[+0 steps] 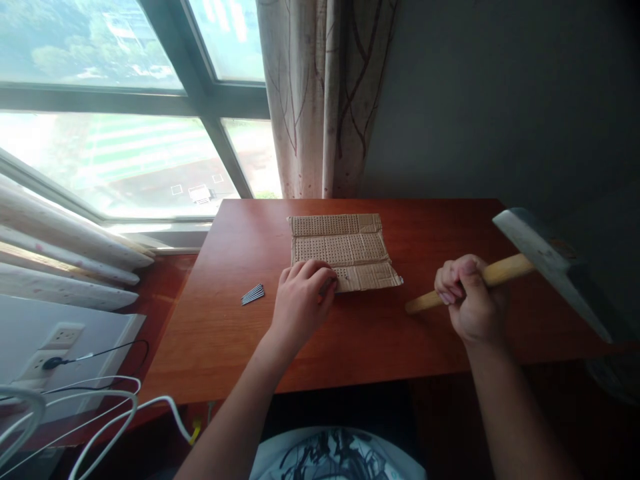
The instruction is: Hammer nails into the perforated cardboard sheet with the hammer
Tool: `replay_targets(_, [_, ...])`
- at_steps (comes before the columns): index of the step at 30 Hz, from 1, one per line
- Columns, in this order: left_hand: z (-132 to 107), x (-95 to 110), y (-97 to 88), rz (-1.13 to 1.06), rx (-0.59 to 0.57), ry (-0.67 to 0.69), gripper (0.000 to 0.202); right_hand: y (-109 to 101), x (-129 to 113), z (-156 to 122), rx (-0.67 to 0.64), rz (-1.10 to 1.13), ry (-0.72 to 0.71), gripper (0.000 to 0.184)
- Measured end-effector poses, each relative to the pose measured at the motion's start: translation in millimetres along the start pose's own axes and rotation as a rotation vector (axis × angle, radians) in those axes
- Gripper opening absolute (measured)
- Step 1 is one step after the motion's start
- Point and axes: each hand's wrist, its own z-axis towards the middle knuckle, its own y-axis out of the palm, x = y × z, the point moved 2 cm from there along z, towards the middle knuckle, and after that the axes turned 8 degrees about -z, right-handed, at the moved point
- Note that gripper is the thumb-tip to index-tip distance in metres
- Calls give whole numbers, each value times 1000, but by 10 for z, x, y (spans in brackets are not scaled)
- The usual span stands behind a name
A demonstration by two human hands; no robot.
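My right hand point(470, 297) is wrapped round the wooden handle of a hammer point(513, 268), held raised over the right side of the table, its metal head out to the right. A piece of brown cardboard point(340, 248) with rows of small holes and fold creases lies flat on the table. At its near left edge rests my left hand point(304, 293), thumb and fingers drawn together in a pinch; whatever is between them is hidden. Left of that hand, a small bunch of nails point(253, 294) lies side by side on the wood.
The reddish-brown wooden table point(240, 233) stands by a window point(150, 160) and a patterned curtain point(305, 100). White cables point(115, 407) loop at the lower left, below a wall socket point(60, 337) with a black plug. A grey wall rises behind the table.
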Motion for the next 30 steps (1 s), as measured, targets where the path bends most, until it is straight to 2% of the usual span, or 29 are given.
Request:
replay_targets(3, [11,25,-11,19,-21,-1,11,38,-5,-16,13,35,2,48])
replay_targets(9, [-23,56,-49,1,22,42,14,108,72,162,182,-6,-52,56])
replay_targets(11, [-56,45,-102,-27,80,55,16,111,114,264,215,5,-65,56])
replay_targets(14, [-129,-40,-245,-70,208,53,17,114,175,392,193,16,-68,58])
replay_targets(18, [-297,-347,-482,-14,350,-66,17,137,235,472,185,24,-92,59])
replay_targets(20, [-412,-546,-565,93,323,-160,18,155,255,489,210,45,-114,58])
replay_targets(24, [-640,-855,-603,340,76,-317,21,201,282,541,202,67,-88,58])
replay_targets(27, [-740,-942,-570,469,-67,-359,24,244,282,585,167,39,-52,58])
replay_targets(30, [-752,-945,-535,547,-126,-337,27,295,275,598,156,-23,-38,58])
